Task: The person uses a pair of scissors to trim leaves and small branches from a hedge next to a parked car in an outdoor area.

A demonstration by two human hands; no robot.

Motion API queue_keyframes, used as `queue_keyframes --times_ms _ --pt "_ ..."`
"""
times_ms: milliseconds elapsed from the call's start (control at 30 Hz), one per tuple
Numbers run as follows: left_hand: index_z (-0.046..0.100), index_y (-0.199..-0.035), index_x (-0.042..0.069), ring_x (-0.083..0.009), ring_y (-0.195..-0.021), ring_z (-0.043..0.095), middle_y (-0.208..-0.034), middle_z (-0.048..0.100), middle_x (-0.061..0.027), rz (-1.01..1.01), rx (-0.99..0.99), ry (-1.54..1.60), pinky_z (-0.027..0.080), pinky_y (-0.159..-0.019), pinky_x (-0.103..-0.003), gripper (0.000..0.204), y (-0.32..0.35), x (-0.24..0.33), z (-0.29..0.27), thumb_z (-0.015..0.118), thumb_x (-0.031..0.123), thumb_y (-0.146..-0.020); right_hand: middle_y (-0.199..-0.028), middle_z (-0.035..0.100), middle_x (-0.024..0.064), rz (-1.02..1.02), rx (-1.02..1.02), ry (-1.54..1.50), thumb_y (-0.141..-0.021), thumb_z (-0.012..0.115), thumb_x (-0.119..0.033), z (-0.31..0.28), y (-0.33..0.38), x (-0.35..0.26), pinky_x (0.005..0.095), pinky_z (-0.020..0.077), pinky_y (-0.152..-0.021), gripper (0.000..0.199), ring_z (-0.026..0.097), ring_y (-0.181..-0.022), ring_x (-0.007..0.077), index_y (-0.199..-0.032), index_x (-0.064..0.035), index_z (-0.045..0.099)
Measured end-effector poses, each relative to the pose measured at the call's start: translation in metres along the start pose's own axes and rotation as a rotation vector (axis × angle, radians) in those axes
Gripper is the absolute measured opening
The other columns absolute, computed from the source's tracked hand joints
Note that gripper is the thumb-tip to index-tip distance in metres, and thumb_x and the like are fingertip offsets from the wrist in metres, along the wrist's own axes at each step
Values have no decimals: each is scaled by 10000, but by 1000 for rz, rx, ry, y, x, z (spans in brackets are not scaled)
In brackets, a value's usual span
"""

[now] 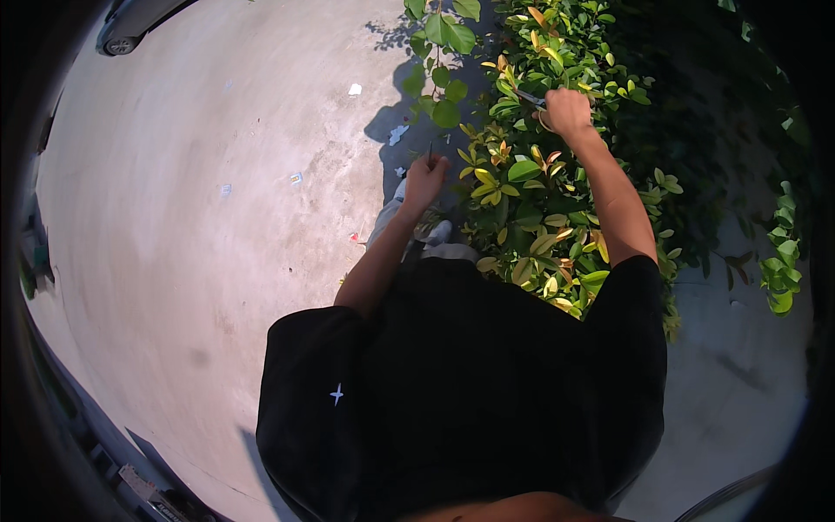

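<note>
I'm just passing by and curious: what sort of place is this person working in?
It looks like an outdoor yard or driveway edge in bright sun. A leafy green and yellow shrub grows beside a wide concrete pavement, and part of a parked car shows at the top left.

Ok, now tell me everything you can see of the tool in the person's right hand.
The tool is mostly hidden inside the closed right hand. Only a short, thin, dark part with a lighter metallic glint sticks out to the left of the fist, pointing into the top of the leafy hedge. It looks like the blades of small shears or a cutter, but its kind cannot be told for sure. It lies roughly level, among green and yellow leaves in bright sun.
</note>
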State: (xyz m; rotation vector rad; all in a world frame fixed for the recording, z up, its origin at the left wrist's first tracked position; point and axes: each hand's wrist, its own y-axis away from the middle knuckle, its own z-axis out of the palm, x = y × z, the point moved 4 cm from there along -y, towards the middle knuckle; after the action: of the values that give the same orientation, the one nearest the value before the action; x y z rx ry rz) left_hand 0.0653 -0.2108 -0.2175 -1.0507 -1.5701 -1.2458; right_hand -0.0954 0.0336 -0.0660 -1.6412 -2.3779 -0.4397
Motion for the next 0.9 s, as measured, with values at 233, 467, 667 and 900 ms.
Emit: queue_keyframes --times_ms 233,467,667,900 --pt "643 -858 -4 -125 -585 593 -654 623 -58 -33 -58 23 451 -559 -285 274 4 -14 -31 599 263 -899 -803 671 160 50 5 -269 -727 709 -563 -26 14 -52 424 533 -677 552 661 -770 344 -818 -20 671" --pt "633 -845 -4 -136 -600 613 -651 634 -63 -31 -127 54 459 -570 -290 284 -3 -22 -61 600 274 -892 -715 514 17 294 -269 -1510 -862 515 -662 -47 84 -106 294 451 -724 612 547 -714 170 -790 -58 570" --pt "629 -847 -10 -161 -602 630 -666 642 -76 -110 -265 -58 479 -578 -321 287 3 -45 -93 606 276 -863 -746 565 62 766 -459 -2393 -909 569 -498 -23 173 -223 370 503 -785 427 589 -732 212 -791 -89 536" --pt "634 -909 -24 -126 -621 585 -667 612 -54 -137 -291 -47 445 -569 -279 261 8 -73 -120 622 234 -873 -656 537 62 1349 -551 -2437 -722 717 -620 103 160 -266 382 521 -710 580 568 -668 232 -701 -63 554"
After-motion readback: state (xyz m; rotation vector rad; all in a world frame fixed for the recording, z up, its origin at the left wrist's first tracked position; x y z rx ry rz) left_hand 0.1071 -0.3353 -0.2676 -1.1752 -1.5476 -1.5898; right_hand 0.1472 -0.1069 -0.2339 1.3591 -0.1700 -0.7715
